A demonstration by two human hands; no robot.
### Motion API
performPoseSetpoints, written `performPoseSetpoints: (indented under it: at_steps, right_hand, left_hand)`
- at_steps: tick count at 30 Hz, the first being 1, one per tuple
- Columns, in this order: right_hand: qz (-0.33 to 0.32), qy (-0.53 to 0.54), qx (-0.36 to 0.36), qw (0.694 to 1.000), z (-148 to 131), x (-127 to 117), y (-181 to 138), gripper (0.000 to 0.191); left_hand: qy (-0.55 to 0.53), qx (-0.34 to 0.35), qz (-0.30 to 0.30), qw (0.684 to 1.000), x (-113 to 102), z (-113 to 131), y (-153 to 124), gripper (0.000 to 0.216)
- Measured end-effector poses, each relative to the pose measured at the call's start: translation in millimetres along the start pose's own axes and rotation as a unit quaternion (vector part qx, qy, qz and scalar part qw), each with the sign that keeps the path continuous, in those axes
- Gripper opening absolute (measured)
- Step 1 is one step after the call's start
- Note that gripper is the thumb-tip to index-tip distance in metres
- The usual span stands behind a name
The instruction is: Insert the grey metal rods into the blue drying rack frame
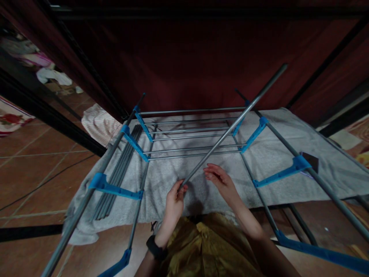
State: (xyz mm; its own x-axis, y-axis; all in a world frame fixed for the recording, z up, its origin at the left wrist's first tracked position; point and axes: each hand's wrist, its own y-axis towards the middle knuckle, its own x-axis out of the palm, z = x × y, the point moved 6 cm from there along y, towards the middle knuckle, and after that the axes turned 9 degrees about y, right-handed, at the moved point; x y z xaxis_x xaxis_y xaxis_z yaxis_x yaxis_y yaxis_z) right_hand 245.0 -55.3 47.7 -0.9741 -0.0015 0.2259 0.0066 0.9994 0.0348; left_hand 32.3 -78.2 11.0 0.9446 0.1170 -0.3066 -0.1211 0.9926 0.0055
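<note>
The left hand (174, 202) pinches the near end of a long grey rod (230, 129) in a closed grip, while the right hand (220, 180) hovers open just beside it, holding nothing. The rod slants toward 1 o'clock over the rack frame (190, 134) on the grey towel (273, 161). Held only at one end, it could swing, slip, or knock a blue connector (253, 134).

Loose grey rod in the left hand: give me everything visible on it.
The loose rod is a thin, straight, plain grey tube that looks like metal. It slants from its near end, pinched in the left hand, up and to the right over the rack frame and grey towel. Its far end is free in the air. The right hand is open beside it, not touching.
</note>
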Motion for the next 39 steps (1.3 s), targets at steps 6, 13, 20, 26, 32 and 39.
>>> performPoseSetpoints:
  at_steps: [6, 13, 20, 26, 32, 39]
  right_hand:
    - [0.0, 0.085, 0.018, 0.996, -12.9, 12.3, 0.0, 0.039]
    - [0.031, 0.114, 0.026, 0.993, -8.8, 14.0, 1.4, 0.04]
    - [0.069, 0.143, 0.04, 0.987, -2.0, 5.3, 5.0, 0.039]
    - [0.1, 0.173, 0.06, 0.978, 7.8, -3.0, 5.3, 0.036]
    - [0.104, 0.203, 0.081, 0.97, 20.3, -2.7, 1.0, 0.035]
    - [0.102, 0.222, 0.111, 0.963, 36.9, 1.8, -6.4, 0.034]
  left_hand:
    - [0.044, 0.0, 0.005, 0.999, -10.8, -18.5, -2.9, 0.028]
    - [0.08, 0.023, 0.012, 0.996, -20.8, -29.6, -7.7, 0.027]
    - [0.149, 0.068, 0.021, 0.986, -36.2, -29.7, -10.1, 0.027]
    - [0.229, 0.093, 0.019, 0.969, -45.7, -35.3, -9.9, 0.033]
    - [0.256, 0.105, -0.013, 0.961, -39.3, -35.7, -7.5, 0.029]
    - [0.321, 0.164, -0.062, 0.931, -16.7, -12.4, -5.7, 0.029]
